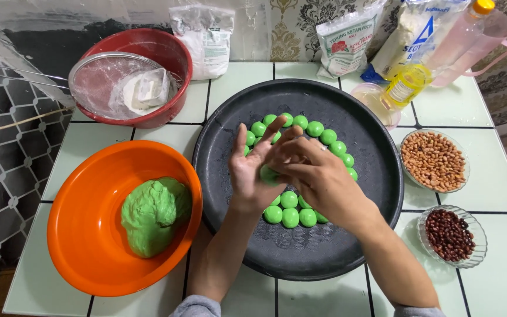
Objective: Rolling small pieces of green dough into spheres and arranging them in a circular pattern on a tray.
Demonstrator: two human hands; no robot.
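A pale green tiled counter (236, 82) with dark grout lines is seen, and a round black tray (377, 176) is set at its middle. Left of the tray an orange bowl (83, 235) is placed; behind and left, a red basin (174, 50). Right of the tray two glass dishes (462, 155) (479, 232) are laid. Behind the tray, flour bags (347, 44) and an oil bottle (409, 82) are stood.

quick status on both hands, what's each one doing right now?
Left hand: open, palm up, a green dough ball resting on it over the black tray.
Right hand: flat on top of the ball, fingers pressing it against the left palm.
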